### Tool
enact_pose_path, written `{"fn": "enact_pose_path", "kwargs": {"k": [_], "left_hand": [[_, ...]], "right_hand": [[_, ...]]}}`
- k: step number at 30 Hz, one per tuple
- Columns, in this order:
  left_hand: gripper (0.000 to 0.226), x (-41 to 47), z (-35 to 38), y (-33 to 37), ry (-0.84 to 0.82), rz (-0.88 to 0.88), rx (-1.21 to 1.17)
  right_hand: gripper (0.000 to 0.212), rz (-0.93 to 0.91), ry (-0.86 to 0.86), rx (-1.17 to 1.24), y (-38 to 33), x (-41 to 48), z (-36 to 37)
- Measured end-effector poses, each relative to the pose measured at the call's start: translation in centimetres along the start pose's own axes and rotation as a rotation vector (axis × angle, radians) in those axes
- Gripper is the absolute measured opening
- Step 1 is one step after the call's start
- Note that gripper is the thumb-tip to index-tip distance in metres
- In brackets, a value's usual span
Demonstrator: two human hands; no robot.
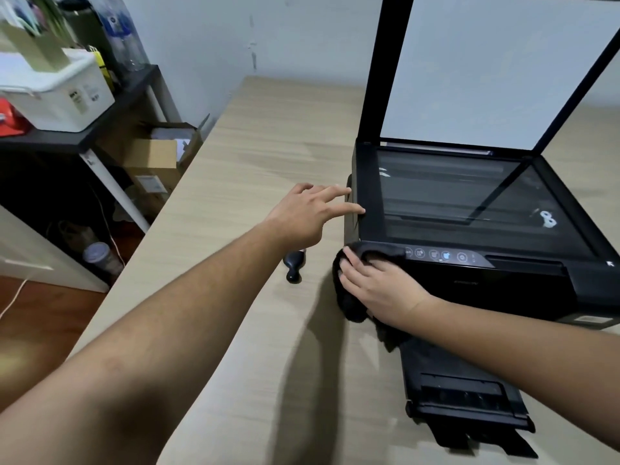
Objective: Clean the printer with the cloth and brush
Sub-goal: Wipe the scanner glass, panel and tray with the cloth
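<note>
Beneath both sets of fingers, a long pale wood-grain tabletop (235,156), bearing everything in play. Just beyond the fingertips, a black flatbed inkjet printer (469,273), scanner lid (486,62) raised upright so glass and bezel lie exposed for wiping; paper tray (459,397) pulled out toward the body, below the right wrist. Left hand (302,216) spread, fingers (335,191) splayed and gripping nothing, tips pressed to the printer's left edge, probably bracing the light machine against sliding under the wiping pressure. Right hand (375,286) flattened over a crumpled black cloth (349,297), fingers curled down onto the fabric and pinning it against the front left corner, cloth wrapped round the corner from control panel to side wall; excess hanging below the palm. Judged step: wiping dust from the casing corner, most of the job apparently still ahead. Between the two wrists, nearer the left, a small black bulb-handled brush (293,265) lying flat on the wood, untouched, parked within easy reach, likely for crevices later.
</note>
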State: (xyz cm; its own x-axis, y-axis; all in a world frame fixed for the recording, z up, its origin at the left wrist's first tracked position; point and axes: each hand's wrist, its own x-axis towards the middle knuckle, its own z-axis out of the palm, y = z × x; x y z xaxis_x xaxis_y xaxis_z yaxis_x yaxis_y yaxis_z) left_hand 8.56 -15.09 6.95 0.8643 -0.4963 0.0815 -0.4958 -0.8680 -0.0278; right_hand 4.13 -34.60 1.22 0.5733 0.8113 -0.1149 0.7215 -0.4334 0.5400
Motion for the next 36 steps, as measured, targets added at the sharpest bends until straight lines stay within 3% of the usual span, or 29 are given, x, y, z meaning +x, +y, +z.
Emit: {"fn": "enact_pose_path", "kwargs": {"k": [3, 4, 5, 6, 8, 11, 12, 14, 16, 18, 25, 36], "left_hand": [[0.093, 0.0, -0.1, -0.2, -0.011, -0.001, -0.033], [0.094, 0.0, 0.0, -0.4, -0.012, 0.0, -0.045], [0.094, -0.2, 0.1, -0.4, -0.013, 0.002, -0.053], [0.094, -0.2, 0.2, -0.4, -0.011, 0.004, -0.058], [0.094, -0.2, 0.3, -0.4, -0.002, -0.003, -0.066], [0.094, -0.1, 0.3, -0.5, -0.005, -0.006, -0.074], [0.093, -0.1, 0.3, -0.5, -0.003, -0.003, -0.078], [0.091, 0.0, 0.4, -0.5, 0.012, -0.004, -0.093], [0.086, 0.1, 0.4, -0.2, 0.034, -0.014, -0.099], [0.083, 0.2, 0.6, -0.1, 0.045, -0.022, -0.1], [0.084, -0.4, 1.1, 1.4, 0.075, -0.11, -0.178], [0.089, -0.4, 0.7, 2.1, 0.042, -0.19, -0.251]], "right_hand": [[0.05, -0.218, -0.364, -0.091, -2.7, 1.4, 1.5], [0.058, -0.129, -0.483, -0.147, -3.2, 1.6, 1.7], [0.056, -0.049, -0.493, -0.165, -3.5, 1.5, 1.4], [0.042, -0.044, -0.433, -0.092, -3.0, 1.2, 0.8], [0.012, -0.055, -0.3, 0.275, -2.0, 0.6, 2.0], [0.041, -0.004, -0.025, 0.358, -0.2, -1.6, 2.0], [0.048, -0.016, -0.004, 0.417, 0.4, -2.0, 1.7], [0.042, -0.035, 0.141, 0.387, 1.7, -1.6, 0.3], [0.037, -0.061, 0.165, 0.146, 2.5, -0.2, -1.5], [0.038, -0.071, 0.179, 0.077, 2.7, 0.1, -1.8], [0.078, 0.148, 0.159, 0.283, 2.6, -4.1, -1.0], [0.045, 0.166, 0.162, 0.257, 2.0, 0.0, -3.3]]}}
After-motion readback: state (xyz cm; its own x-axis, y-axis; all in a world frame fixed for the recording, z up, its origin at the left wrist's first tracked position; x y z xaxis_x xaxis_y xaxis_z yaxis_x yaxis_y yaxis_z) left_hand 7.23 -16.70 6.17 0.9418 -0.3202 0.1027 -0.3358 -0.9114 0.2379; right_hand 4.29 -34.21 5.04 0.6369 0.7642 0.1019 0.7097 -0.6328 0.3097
